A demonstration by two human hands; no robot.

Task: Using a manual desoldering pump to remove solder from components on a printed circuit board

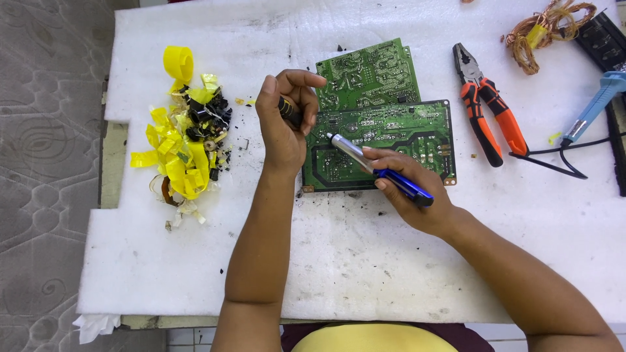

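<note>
Right hand grips blue tool over green board; left hand clasps dark object, perhaps component.

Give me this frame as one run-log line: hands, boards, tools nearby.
left hand: grips dark handle | right hand: holds blue-and-silver pen-shaped tool, tip over front green circuit board | orange-handled pliers: right, idle

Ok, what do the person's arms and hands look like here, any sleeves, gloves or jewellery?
Both arms are bare from the bottom edge of the view to the wrists, with no sleeves showing. The left hand and right hand have no gloves, and no rings, watch or bracelets are visible.
</note>
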